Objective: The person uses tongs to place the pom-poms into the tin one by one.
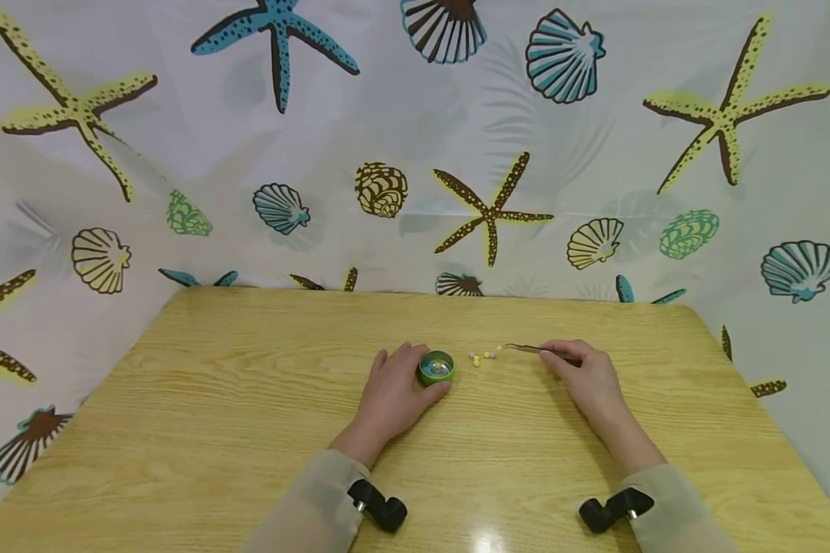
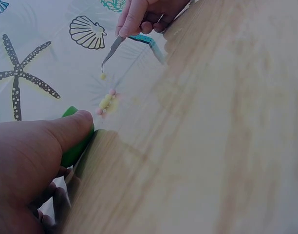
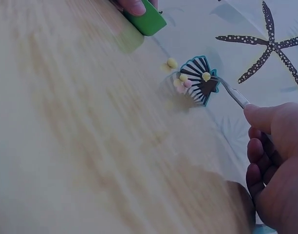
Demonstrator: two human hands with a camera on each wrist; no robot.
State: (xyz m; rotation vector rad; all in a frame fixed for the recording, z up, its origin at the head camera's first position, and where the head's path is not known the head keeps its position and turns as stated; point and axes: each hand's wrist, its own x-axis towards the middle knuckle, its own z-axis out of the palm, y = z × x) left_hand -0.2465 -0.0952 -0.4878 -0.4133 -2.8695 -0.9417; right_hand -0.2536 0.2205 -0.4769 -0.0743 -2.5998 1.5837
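My left hand holds a small round green container, its thumb and fingers curved about the sides. Something small and yellowish lies inside it. To its right, several tiny yellow and pink beads sit on the wooden table. My right hand grips thin metal tweezers with a bent tip, pointing left. At that tip is one yellow bead, which looks raised off the table in the right wrist view. The left wrist view also shows the green container under the thumb.
The wooden table reaches back to a pale cloth printed with starfish and shells, which also hangs along both sides. A black camera mount sits on each wrist, the left mount and the right mount.
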